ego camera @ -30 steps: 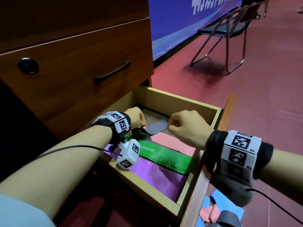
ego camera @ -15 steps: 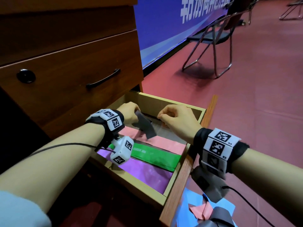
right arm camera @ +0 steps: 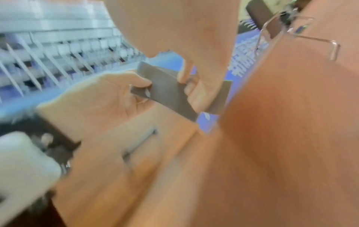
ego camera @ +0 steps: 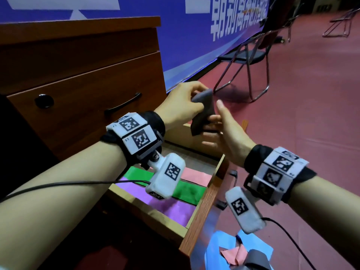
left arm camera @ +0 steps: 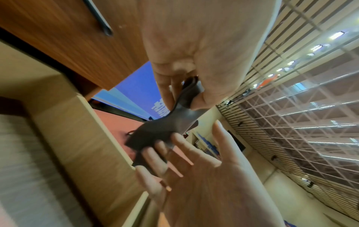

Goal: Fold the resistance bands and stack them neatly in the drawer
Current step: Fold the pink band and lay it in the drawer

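Note:
A dark grey resistance band [ego camera: 202,112] hangs in the air above the open drawer [ego camera: 200,209]. My left hand [ego camera: 195,99] pinches its bunched top end between thumb and fingers, as the left wrist view shows [left arm camera: 186,90]. My right hand [ego camera: 212,123] is open; its straight fingers [left arm camera: 165,147] touch the band's lower part and the thumb stands apart. The right wrist view is blurred and shows the band [right arm camera: 170,92] between both hands. In the drawer lie a purple band [ego camera: 171,208], a green band [ego camera: 188,191] and a pink band [ego camera: 194,175], flat and side by side.
Above the open drawer is a closed drawer front with a black handle [ego camera: 122,105]. On the red floor by the drawer front lie loose blue [ego camera: 222,242], pink [ego camera: 233,254] and grey [ego camera: 255,260] bands. A folding chair [ego camera: 251,55] stands by the blue banner.
Both hands rose out of the drawer with the grey band, which now hangs in the air. My right hand went from curled to straight fingers against the band.

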